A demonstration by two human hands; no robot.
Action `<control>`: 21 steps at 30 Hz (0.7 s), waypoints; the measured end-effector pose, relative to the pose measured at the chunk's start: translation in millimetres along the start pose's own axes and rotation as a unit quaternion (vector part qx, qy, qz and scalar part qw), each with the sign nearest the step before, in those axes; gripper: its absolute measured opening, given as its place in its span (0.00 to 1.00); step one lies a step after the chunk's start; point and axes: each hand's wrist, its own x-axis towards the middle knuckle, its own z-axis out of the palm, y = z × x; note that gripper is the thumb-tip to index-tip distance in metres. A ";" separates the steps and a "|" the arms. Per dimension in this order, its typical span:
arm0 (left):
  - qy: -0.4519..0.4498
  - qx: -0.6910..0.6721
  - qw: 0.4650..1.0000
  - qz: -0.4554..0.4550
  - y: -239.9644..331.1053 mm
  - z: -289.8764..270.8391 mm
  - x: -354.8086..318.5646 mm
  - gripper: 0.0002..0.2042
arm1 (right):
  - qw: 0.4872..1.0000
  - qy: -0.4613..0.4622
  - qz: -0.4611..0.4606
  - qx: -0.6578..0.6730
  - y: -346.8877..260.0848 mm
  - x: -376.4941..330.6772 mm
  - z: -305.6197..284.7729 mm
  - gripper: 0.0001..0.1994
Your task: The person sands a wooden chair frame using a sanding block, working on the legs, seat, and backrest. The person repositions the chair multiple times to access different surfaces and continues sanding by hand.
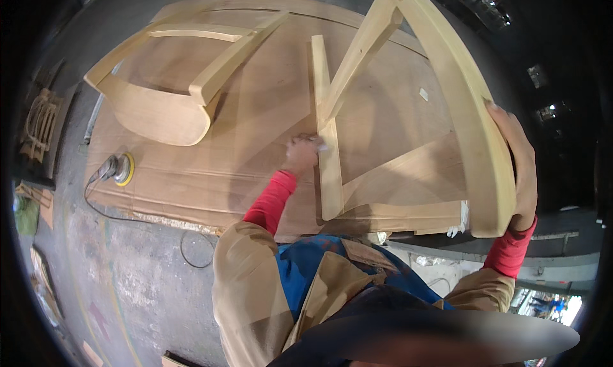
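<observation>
A pale wooden chair frame [476, 112] stands on its side at the right of the cardboard-covered table [255, 131]. My right hand [520, 156] wraps round the outer edge of its broad curved leg. My left hand [302, 152] is closed at the left edge of the frame's narrow straight leg [330, 169]. A small whitish bit shows at its fingertips, against the wood; motion blur hides what it is. Farther left lies a second wooden chair frame [159, 112] with a curved back panel, touched by neither hand.
A corded sander [118, 169] with a yellow pad sits at the table's left front, its cable hanging over the edge. A small white scrap [424, 94] lies on the cardboard. More wooden parts [41, 121] are stacked at the far left, beyond the grey floor [140, 271].
</observation>
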 end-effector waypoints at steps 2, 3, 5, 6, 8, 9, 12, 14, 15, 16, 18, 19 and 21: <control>0.060 0.001 0.996 -0.063 -21.1 -8.7 18.0 0.25 | 0.997 0.032 0.064 0.000 4.7 -13.0 3.5 0.36; 0.136 -0.048 0.987 -0.063 -31.9 -10.5 38.2 0.26 | 0.993 0.054 0.102 -0.008 6.6 -19.0 3.1 0.34; 0.214 0.029 0.975 0.057 -48.1 -0.7 80.8 0.23 | 0.990 0.036 0.129 -0.033 11.7 -29.1 0.4 0.27; 0.157 0.052 0.984 0.064 -53.5 9.3 99.3 0.23 | 0.987 0.030 0.154 -0.040 15.2 -32.4 -0.4 0.27; 0.072 0.067 0.988 0.115 -61.1 33.1 117.1 0.23 | 0.985 0.047 0.158 -0.053 18.0 -35.7 -2.1 0.27; 0.093 0.088 0.986 0.107 -60.7 46.0 113.3 0.24 | 0.988 0.033 0.134 -0.063 18.3 -34.6 -3.1 0.29; 0.124 0.276 0.943 0.138 -41.9 68.0 66.2 0.25 | 0.992 0.032 0.102 -0.063 12.9 -21.5 -3.9 0.35; 0.092 0.234 0.954 0.160 -15.3 68.2 18.9 0.25 | 0.998 0.008 0.054 -0.030 6.4 -7.7 -6.0 0.38; 0.017 0.213 0.957 0.199 1.2 64.7 -1.9 0.24 | 1.000 -0.024 -0.002 -0.013 4.1 -0.2 -8.2 0.39; 0.020 0.216 0.952 0.217 15.2 58.6 -17.8 0.23 | 0.998 -0.037 -0.049 -0.017 2.7 7.4 -10.9 0.40; 0.024 0.136 0.962 0.234 34.6 42.2 -28.0 0.23 | 0.992 -0.061 -0.105 -0.019 -2.6 16.9 -11.5 0.41; 0.026 0.118 0.968 0.221 40.9 34.2 -23.7 0.23 | 0.993 -0.056 -0.106 -0.010 -6.2 19.6 -8.0 0.41; 0.014 0.082 0.985 0.149 44.8 21.3 -2.1 0.24 | 0.992 -0.035 -0.116 -0.025 -15.1 24.6 2.8 0.40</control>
